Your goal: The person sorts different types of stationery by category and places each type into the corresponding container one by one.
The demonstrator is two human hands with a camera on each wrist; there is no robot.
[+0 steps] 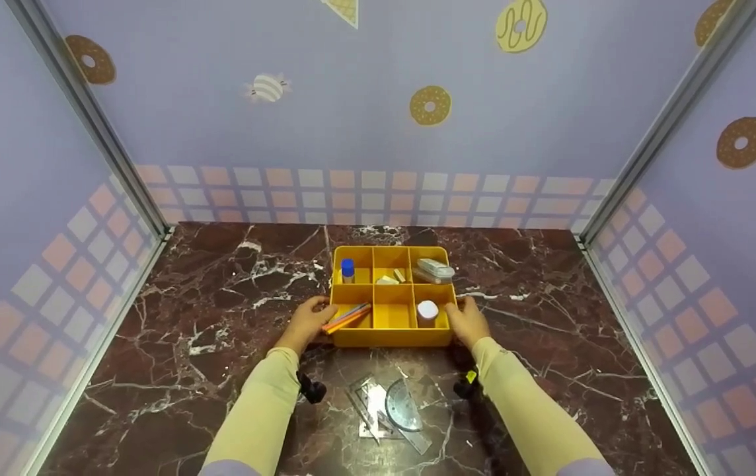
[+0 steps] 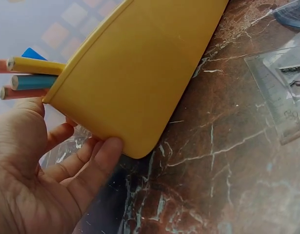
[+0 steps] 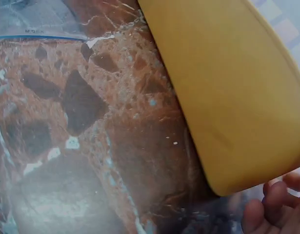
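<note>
A yellow divided tray (image 1: 392,338) sits on the marble-patterned table, held from both sides. My left hand (image 1: 308,322) grips its left wall, thumb up by the rim and fingers against the outside, beside several colored pencils (image 1: 348,318) that poke out over the front-left corner. On the right wall my right hand (image 1: 468,322) has its thumb at the rim; its fingers (image 3: 276,207) curl by the lower side. Inside are a blue-capped tube (image 1: 347,270), small white pieces (image 1: 388,280), a clear plastic case (image 1: 435,270) and a white-topped round container (image 1: 427,311).
In front of the tray, between the forearms, lie a clear protractor (image 1: 404,406) and clear flat rulers (image 1: 415,439), overlapping. Patterned walls enclose the table at the back (image 1: 351,132) and both sides.
</note>
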